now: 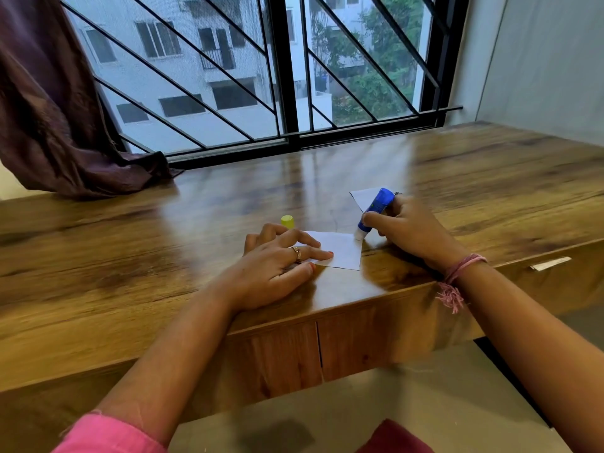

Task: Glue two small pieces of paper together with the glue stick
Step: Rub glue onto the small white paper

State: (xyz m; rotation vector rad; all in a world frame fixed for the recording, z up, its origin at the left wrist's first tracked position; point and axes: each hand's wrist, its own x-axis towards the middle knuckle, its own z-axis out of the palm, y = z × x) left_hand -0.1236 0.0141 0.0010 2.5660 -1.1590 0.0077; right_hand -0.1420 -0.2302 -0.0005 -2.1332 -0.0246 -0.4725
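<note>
Head view: left hand lay flat, fingers spread, grip released, pressing down on the near piece of paper on the wooden surface. Right hand was clenched around the blue glue stick, tilted, white tip down and touching the far right corner of that paper. Second piece of paper lay farther back on the surface, partly hidden behind the glue stick and right hand. Yellow-green cap stood upright just beyond the left fingers. Wore a ring on the left hand, a pink thread bracelet on the right wrist. Purple curtain draped over the surface's far left, beside the barred window.
</note>
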